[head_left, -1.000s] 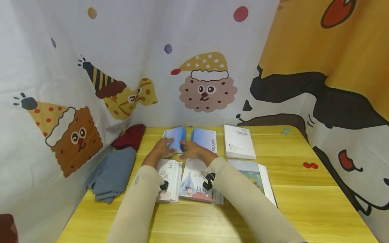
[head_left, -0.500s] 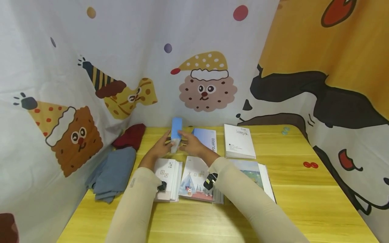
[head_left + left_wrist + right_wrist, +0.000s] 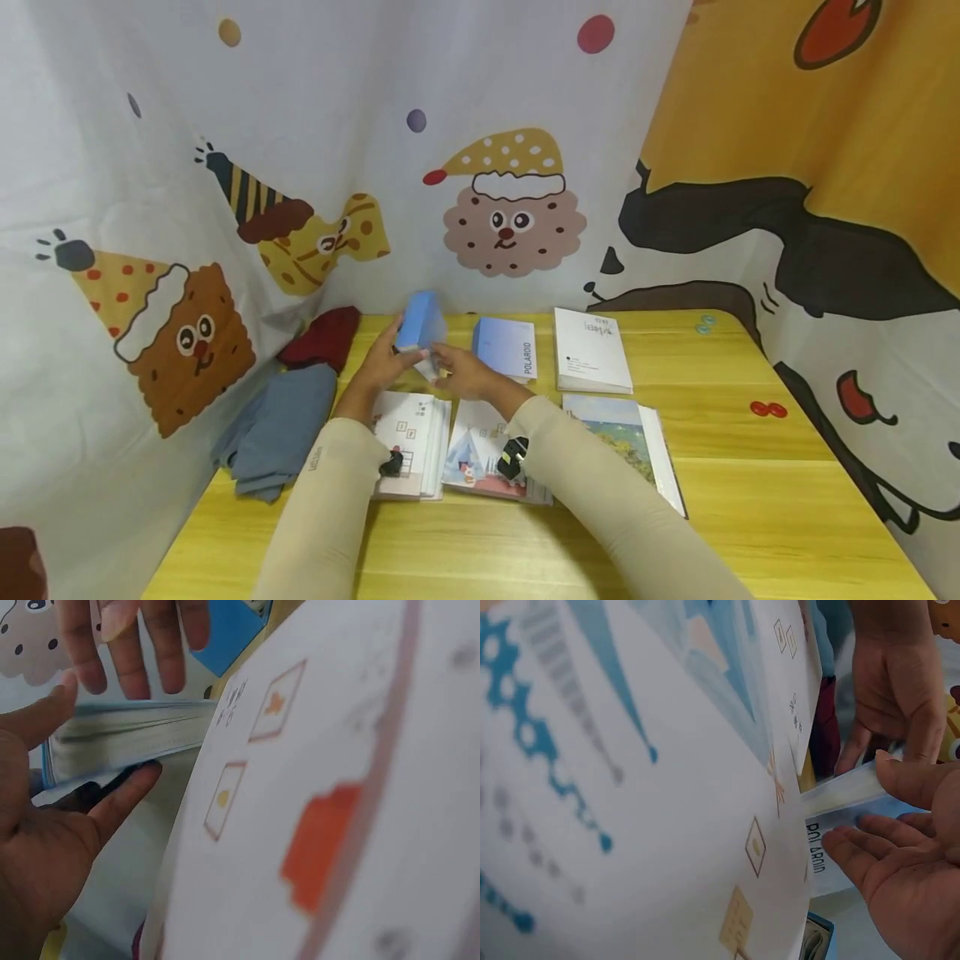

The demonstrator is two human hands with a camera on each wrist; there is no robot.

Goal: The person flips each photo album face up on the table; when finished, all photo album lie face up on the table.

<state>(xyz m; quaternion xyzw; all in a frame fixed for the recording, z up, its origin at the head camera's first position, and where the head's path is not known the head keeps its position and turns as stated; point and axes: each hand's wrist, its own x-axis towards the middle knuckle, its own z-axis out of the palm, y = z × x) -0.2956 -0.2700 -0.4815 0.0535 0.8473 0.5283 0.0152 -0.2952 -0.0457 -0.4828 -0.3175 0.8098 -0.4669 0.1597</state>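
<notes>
A small blue-and-white photo album (image 3: 422, 323) stands tilted between both hands at the back left of the table, lifted on its edge. My left hand (image 3: 381, 362) grips it from the left; in the left wrist view the thumb lies on one cover and the fingers on the other, with the page edges (image 3: 135, 742) showing between. My right hand (image 3: 468, 373) is at its right side. In the right wrist view, this hand's straight fingers (image 3: 855, 851) lie along the cover with the POLAROID lettering, and the thumb is near the page edge.
A second POLAROID album (image 3: 510, 346) and a white album (image 3: 592, 350) lie to the right. Illustrated albums (image 3: 405, 433) line the front, under the wrists. Folded grey cloth (image 3: 281, 425) and dark red cloth (image 3: 322, 337) sit left. Red rings (image 3: 768, 409) and blue rings (image 3: 705, 323) lie right.
The blue-and-white album was lying on the table, then was raised upright between the hands. It has since turned and shifted slightly left, now in the left hand's grip.
</notes>
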